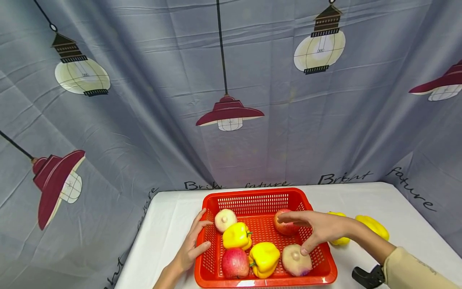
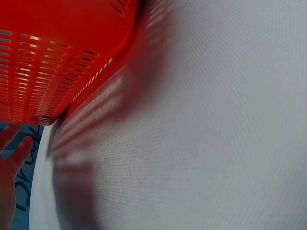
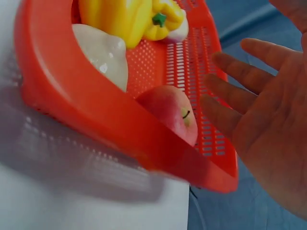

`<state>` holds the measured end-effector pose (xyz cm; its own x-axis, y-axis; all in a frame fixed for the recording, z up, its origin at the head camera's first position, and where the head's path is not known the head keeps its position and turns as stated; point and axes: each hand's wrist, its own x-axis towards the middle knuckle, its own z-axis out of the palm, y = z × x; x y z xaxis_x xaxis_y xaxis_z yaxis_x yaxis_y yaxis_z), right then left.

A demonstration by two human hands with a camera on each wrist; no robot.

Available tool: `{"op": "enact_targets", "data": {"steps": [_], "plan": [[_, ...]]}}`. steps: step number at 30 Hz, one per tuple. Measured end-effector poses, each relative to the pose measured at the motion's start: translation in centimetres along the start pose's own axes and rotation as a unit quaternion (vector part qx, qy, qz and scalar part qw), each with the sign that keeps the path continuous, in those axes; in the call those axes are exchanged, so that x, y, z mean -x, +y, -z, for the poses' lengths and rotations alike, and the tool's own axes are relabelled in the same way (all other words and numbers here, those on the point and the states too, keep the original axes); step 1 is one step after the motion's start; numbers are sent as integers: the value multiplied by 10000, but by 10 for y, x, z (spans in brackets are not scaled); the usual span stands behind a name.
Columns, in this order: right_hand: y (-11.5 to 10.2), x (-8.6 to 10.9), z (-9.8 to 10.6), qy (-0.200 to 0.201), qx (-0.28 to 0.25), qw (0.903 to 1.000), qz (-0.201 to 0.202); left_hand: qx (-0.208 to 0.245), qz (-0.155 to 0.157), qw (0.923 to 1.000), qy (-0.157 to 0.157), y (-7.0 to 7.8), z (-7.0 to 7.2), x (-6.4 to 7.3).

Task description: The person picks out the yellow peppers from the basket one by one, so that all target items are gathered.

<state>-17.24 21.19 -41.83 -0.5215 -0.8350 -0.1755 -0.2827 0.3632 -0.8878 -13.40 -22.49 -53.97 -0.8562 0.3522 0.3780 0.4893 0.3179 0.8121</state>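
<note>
A red plastic basket (image 1: 257, 284) holds two yellow bell peppers (image 1: 264, 260), a red apple (image 1: 235, 263) at the front, another apple (image 1: 285, 224) at the back right, and two pale turnip-like vegetables (image 1: 225, 220). The one at the front right has a purple patch. My left hand (image 1: 188, 245) is at the basket's left rim, its fingers spread along the side. Over the right rim reaches my right hand (image 1: 319, 228), fingers extended above the apple and thumb by the purple-patched vegetable. In the right wrist view its palm (image 3: 273, 115) shows nothing held.
Right of the basket, two yellow items (image 1: 372, 226) lie on the white tabletop (image 1: 164, 216), partly behind my right forearm. A black band device (image 1: 368, 277) is at the right wrist. A grey curtain (image 1: 151, 120) with printed lamps hangs behind and beside the table.
</note>
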Motion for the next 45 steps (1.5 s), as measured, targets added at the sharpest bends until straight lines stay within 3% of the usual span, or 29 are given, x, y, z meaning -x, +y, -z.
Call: {"op": "enact_targets", "data": {"steps": [16,24,33,45], "plan": [[3,-32,-9,-540,-179,9982,-176,26,-44,10000,-21,1,0,0],[0,-48,-18,-593,460,9967,-322,-40,-30,10000,-26,-1,1,1],[3,-66,-24,-766,1154,9882,-650,57,-56,10000,-44,0,1,0],[6,-78,-27,-965,1304,9829,-866,-19,-46,10000,-24,2,1,0]]}}
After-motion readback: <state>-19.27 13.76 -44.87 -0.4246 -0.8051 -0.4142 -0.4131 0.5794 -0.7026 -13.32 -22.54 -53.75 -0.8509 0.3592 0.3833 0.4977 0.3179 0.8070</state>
